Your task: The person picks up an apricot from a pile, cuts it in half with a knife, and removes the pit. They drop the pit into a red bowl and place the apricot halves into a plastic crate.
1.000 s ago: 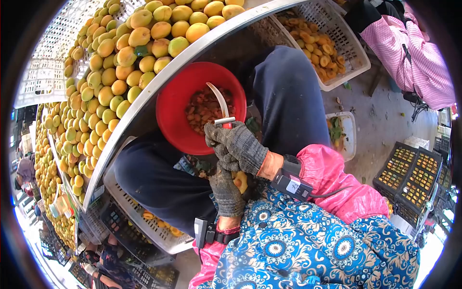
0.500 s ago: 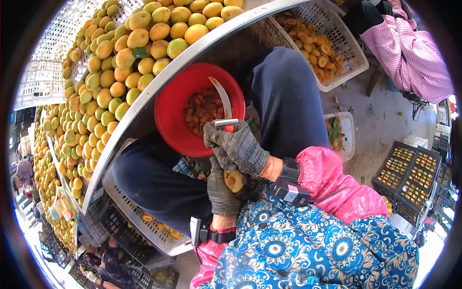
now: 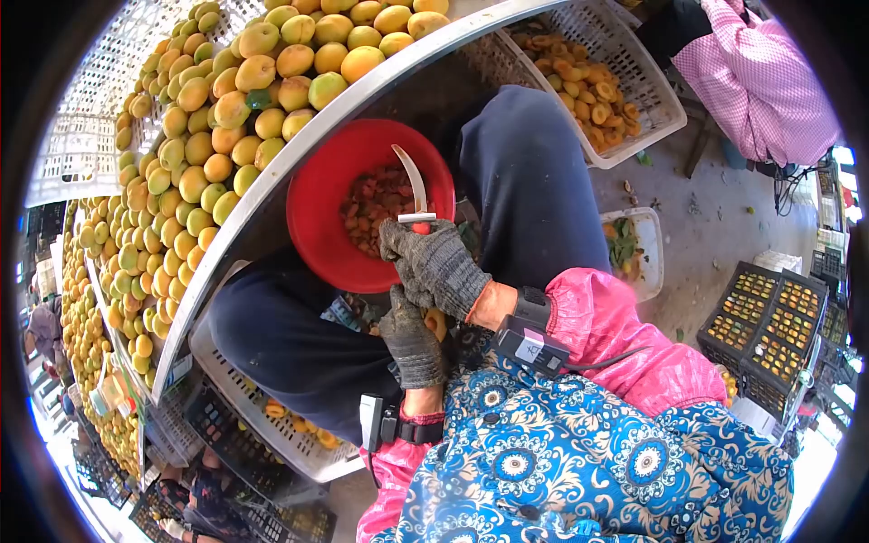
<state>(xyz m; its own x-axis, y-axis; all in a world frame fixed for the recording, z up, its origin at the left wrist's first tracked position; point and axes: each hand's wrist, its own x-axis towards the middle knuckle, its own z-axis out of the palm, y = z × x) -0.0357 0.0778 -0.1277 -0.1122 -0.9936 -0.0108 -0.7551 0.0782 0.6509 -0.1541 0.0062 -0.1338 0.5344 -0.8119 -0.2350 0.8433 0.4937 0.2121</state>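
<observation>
My right hand (image 3: 444,270), in a grey knitted glove, grips a curved knife (image 3: 414,179) by its red handle. The blade points up and away over the red bowl (image 3: 303,213), which holds many small orange-brown pieces. Below and against it, my gloved left hand (image 3: 412,346) is closed around an apricot half (image 3: 436,324). Only part of that fruit shows between the two hands; the fingertips are largely hidden.
Whole apricots (image 3: 256,72) cover a metal-edged table (image 3: 272,176) in front. A white crate (image 3: 665,109) of apricot halves stands ahead right, a white tub (image 3: 659,244) with leaves nearer. Black crates (image 3: 760,317) sit right. A person in a pink checked sleeve (image 3: 760,81) is at far right.
My left hand has moved slightly up and turned, so the apricot half now shows less. My right hand and the knife have shifted a little left.
</observation>
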